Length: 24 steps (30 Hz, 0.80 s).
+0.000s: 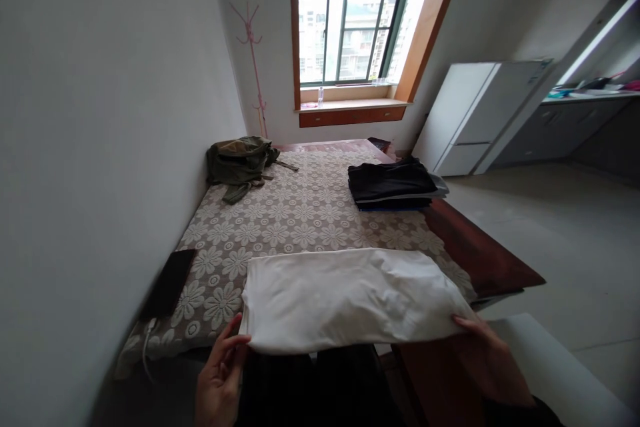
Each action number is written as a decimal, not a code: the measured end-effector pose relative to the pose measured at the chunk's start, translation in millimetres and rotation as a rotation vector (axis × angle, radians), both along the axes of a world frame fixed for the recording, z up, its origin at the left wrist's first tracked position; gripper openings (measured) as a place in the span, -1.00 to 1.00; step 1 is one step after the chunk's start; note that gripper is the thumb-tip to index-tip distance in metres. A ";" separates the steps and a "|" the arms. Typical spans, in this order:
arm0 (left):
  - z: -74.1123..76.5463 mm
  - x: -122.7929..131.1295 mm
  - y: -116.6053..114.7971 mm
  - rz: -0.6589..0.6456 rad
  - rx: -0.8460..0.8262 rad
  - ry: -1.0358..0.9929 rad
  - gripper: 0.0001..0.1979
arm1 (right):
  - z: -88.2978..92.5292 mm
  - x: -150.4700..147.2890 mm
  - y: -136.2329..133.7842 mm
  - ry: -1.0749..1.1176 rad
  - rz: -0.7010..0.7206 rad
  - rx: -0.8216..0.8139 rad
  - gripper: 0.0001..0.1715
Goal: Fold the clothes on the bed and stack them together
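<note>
A white cloth garment (pixel 340 297), folded into a long strip, lies along the near edge of the table with its front edge reaching past it. My left hand (pixel 223 367) pinches its near left corner between thumb and fingers. At the near right corner, my right hand (pixel 483 347) grips the fabric, thumb on top and the fingers mostly hidden beneath. Slight wrinkles run across the right half of the cloth. What kind of garment it is cannot be made out.
A flower-patterned tablecloth (pixel 300 213) covers the wooden table (pixel 480 253). Dark folded clothes (pixel 393 183) are stacked at the far right. A green backpack (pixel 240 160) rests at the far left, and a black tablet-like device (pixel 170 283) with a white cable (pixel 147 347) lies near the left wall.
</note>
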<state>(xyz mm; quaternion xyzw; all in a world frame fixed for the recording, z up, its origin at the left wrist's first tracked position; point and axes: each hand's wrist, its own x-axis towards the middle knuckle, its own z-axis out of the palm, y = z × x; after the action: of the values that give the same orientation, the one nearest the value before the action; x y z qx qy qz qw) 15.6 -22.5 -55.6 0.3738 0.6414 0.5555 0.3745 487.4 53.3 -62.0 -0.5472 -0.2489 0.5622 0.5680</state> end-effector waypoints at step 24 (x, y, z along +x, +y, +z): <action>50.3 -18.7 85.1 -0.464 -0.130 0.207 -0.41 | 55.4 27.1 70.4 -0.409 0.492 -0.062 -0.28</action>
<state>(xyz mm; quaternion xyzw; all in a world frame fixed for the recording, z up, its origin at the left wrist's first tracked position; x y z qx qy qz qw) -3.1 62.6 -5.4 0.5409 0.6080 0.3710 0.4473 514.5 123.7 -6.6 -0.5894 -0.4654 0.5683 0.3362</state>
